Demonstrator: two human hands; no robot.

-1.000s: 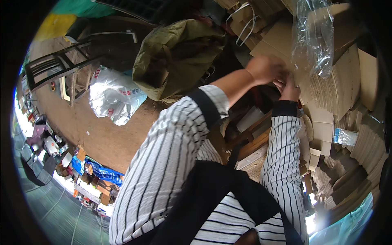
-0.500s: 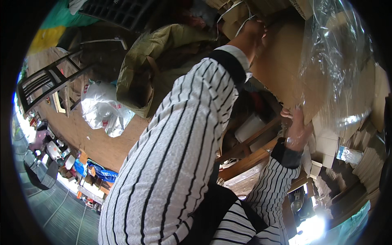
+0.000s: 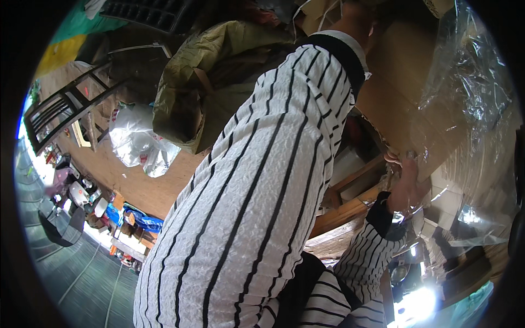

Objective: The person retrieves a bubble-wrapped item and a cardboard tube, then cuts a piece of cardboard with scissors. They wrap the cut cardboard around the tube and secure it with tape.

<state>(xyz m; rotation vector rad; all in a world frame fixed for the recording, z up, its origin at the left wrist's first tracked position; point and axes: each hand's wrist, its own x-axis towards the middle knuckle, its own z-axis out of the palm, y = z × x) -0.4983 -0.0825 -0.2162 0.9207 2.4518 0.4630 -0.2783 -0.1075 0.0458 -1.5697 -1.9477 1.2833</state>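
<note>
Pinching the lower edge of a cardboard sheet point(image 3: 402, 87) between thumb and fingers, the right hand point(image 3: 406, 181) is holding it to the right of an olive sack point(image 3: 174, 101). The left hand point(image 3: 353, 23) is showing at the sheet's upper left, its grip too hidden to tell. Clear plastic point(image 3: 474, 82) is overlapping the sheet.

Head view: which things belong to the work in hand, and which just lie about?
In hand: cardboard sheet, at the left hand and right hand; probably the clear plastic overlapping it.

Lying about: white plastic bag, olive sack, black tray.
</note>
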